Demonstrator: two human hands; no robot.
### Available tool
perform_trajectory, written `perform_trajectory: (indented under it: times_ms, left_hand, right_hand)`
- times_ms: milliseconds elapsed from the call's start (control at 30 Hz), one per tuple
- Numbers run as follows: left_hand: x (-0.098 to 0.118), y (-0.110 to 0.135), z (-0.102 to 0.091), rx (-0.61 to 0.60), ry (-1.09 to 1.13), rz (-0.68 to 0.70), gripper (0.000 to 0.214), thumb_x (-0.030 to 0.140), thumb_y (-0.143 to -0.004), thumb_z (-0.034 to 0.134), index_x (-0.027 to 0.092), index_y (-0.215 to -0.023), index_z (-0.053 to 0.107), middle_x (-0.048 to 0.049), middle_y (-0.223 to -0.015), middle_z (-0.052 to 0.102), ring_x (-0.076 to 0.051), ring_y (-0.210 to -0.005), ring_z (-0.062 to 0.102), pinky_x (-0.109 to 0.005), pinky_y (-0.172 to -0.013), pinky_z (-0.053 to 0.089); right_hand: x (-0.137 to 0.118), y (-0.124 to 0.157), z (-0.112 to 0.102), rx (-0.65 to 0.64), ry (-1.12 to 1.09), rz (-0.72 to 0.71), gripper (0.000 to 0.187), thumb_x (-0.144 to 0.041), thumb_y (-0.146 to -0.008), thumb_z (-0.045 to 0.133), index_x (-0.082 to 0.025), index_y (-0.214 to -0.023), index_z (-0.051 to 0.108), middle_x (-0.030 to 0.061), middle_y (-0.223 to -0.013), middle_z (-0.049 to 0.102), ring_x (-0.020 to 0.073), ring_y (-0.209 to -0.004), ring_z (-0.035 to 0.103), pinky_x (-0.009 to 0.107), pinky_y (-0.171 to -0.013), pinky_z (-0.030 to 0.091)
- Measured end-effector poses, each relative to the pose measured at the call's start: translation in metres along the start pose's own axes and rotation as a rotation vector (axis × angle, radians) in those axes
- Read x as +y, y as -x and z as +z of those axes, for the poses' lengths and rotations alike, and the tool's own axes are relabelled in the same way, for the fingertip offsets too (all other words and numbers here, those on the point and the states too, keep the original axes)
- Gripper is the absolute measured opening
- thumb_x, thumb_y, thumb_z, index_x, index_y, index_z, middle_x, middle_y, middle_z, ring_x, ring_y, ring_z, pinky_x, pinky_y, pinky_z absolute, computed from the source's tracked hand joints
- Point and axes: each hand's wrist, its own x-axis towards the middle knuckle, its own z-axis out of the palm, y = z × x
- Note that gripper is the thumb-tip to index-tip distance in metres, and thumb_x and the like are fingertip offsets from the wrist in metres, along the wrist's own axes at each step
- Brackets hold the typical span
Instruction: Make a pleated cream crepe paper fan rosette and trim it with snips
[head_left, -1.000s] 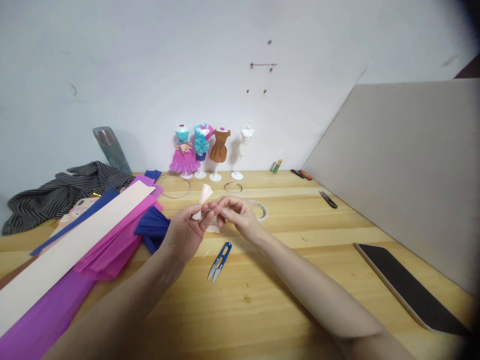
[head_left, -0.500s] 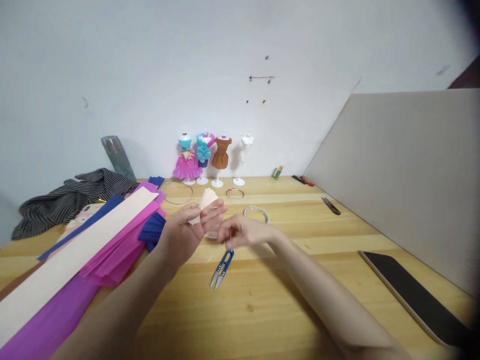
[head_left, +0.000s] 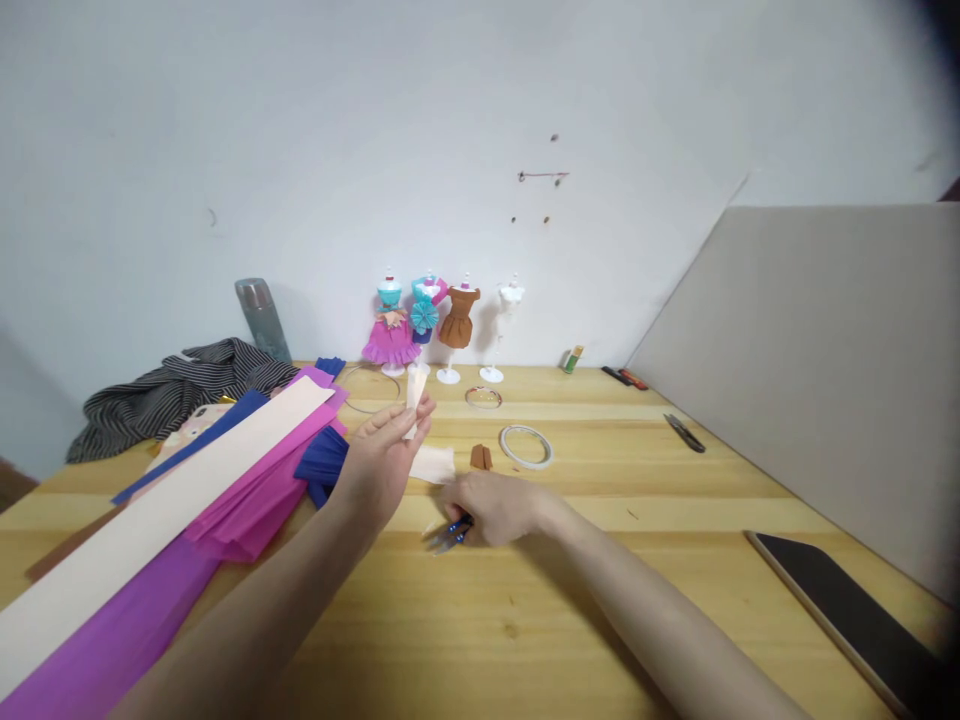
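Note:
My left hand is closed on a narrow folded strip of cream crepe paper, held upright between thumb and fingers. Low over the table, my right hand is wrapped around blue thread snips, whose blades point left. Between the hands a flat cream paper piece lies on the wood. A small brown paper scrap rests just beyond my right hand, beside a white ring-shaped roll.
Sheets of coloured crepe paper pile up at left, near a striped cloth and a bottle. Several small dress forms line the wall. Black-handled snips and a dark-screened device lie at right.
My right hand has taken hold of the thread snips and turned them leftward. The paper in my left hand now looks narrower, its fingers closed. The view has shifted slightly left.

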Motion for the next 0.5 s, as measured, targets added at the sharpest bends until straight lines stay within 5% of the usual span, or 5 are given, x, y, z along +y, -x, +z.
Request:
perform_trajectory:
  times_ms: [133, 300, 500]
  left_hand:
    - [0.001, -0.004, -0.004, 0.017, -0.182, 0.019, 0.005, 0.018, -0.065, 0.071, 0.014, -0.063, 0.071, -0.009, -0.094, 0.072, -0.022, -0.114, 0.057, -0.03, -0.105, 0.035]
    - [0.014, -0.004, -0.006, -0.061, -0.554, 0.132, 0.006, 0.019, -0.064, 0.072, 0.018, -0.059, 0.072, -0.008, -0.102, 0.071, -0.026, -0.107, 0.059, -0.034, -0.097, 0.041]
    - [0.034, -0.002, -0.004, -0.179, -0.855, 0.282, 0.015, 0.004, -0.054, 0.073, 0.018, -0.054, 0.072, -0.0085, -0.103, 0.07, -0.024, -0.101, 0.061, -0.03, -0.096, 0.04]
  right_hand:
    - [0.001, 0.008, -0.011, -0.05, -0.153, 0.051, 0.017, -0.007, -0.061, 0.059, -0.017, -0.073, 0.052, -0.0031, -0.071, 0.054, 0.0093, -0.06, 0.046, 0.019, -0.052, 0.032]
    - [-0.003, 0.036, -0.04, 0.167, -0.318, 0.061, 0.023, -0.009, -0.068, 0.056, -0.016, -0.089, 0.062, -0.0021, -0.071, 0.057, 0.0102, -0.059, 0.047, 0.02, -0.053, 0.036]
    - [-0.013, 0.062, -0.058, 0.426, -0.581, -0.015, 0.018, -0.033, -0.076, 0.063, -0.016, -0.079, 0.07, 0.0011, -0.066, 0.06, 0.0126, -0.057, 0.047, 0.024, -0.051, 0.038]
